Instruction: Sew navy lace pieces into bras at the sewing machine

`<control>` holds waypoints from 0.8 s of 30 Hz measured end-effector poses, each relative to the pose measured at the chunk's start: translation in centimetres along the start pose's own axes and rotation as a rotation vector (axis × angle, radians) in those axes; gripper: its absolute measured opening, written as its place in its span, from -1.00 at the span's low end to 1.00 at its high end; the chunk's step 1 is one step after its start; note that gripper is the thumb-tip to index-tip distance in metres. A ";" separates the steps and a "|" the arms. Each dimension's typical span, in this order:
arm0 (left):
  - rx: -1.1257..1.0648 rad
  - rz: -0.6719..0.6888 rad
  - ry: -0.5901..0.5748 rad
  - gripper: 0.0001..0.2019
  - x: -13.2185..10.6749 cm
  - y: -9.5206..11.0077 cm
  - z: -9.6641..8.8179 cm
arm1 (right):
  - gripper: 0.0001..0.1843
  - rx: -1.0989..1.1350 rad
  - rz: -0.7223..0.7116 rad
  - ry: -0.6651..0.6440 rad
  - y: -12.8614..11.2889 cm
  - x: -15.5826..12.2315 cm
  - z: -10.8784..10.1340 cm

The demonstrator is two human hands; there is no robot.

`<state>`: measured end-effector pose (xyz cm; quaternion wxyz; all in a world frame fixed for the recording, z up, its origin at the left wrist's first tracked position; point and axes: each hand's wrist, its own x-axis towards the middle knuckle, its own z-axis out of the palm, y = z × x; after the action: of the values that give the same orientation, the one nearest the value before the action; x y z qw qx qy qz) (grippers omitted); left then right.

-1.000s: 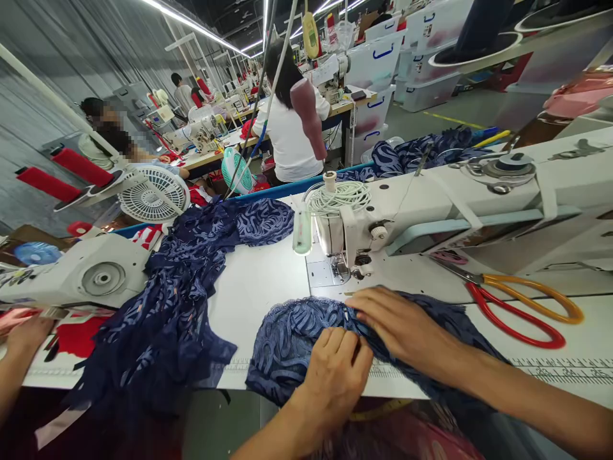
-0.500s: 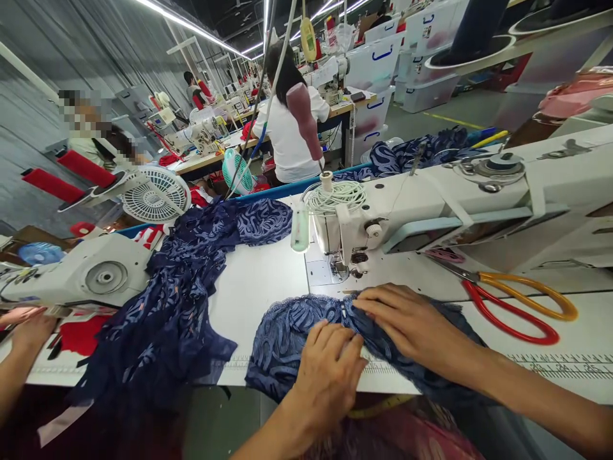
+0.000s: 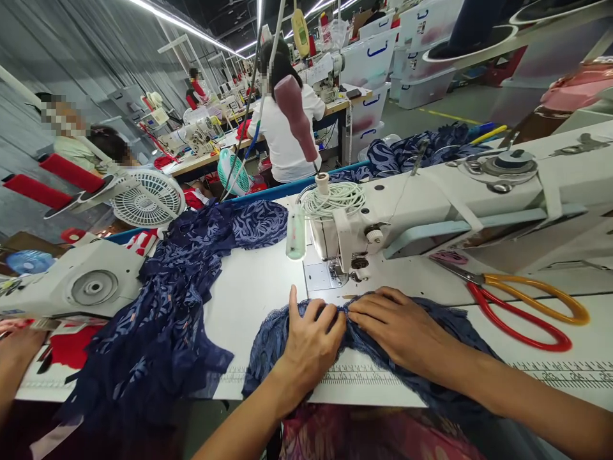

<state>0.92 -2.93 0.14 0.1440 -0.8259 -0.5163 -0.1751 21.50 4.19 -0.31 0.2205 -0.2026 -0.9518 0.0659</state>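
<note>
In the head view, a navy lace piece [image 3: 262,345] with a scalloped edge lies bunched at the front of the sewing table, its right end hanging over the edge. My left hand [image 3: 313,338] grips its middle with curled fingers, the thumb or a finger sticking up. Right beside it, my right hand [image 3: 395,326] pinches the same lace, fingertips nearly meeting the left ones; what is under them is hidden. Just behind my hands stands the sewing machine [image 3: 345,239], its presser foot and needle plate [image 3: 320,276] free of the lace.
Red-and-orange-handled scissors [image 3: 522,313] lie to the right. A heap of navy lace pieces [image 3: 172,306] spreads on the left, near another machine [image 3: 96,284] with a neighbour's hand [image 3: 22,348] at it. A screwdriver [image 3: 297,121] stands upright on the machine head. A ruler strip [image 3: 364,377] runs along the table's front.
My left hand has moved up and left on the lace, one digit now raised. My right hand stays at nearly the same spot. The view has shifted slightly.
</note>
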 end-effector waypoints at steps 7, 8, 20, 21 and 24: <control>0.030 0.019 -0.015 -0.81 0.0 0.1 0.2 | -0.68 -0.008 0.007 0.012 0.4 -0.3 -0.1; 0.021 0.017 -0.006 -0.81 -0.1 0.0 0.3 | -0.68 0.015 0.004 0.019 0.5 -0.2 -0.2; -0.432 -0.344 -0.159 -0.77 2.0 -1.3 -0.8 | -0.79 0.078 0.171 0.034 0.7 1.9 0.2; -0.477 -0.350 -0.199 -0.79 2.4 -1.5 -0.9 | -0.80 0.095 0.169 0.033 0.7 2.0 0.1; -0.624 -0.366 -0.255 -0.92 3.3 -2.0 -0.8 | -0.81 0.126 0.153 0.021 0.5 2.3 -0.5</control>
<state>0.32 0.27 2.41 -0.2133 -0.7392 -0.5910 -0.2423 20.07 5.62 0.94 0.2369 -0.2611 -0.9252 0.1402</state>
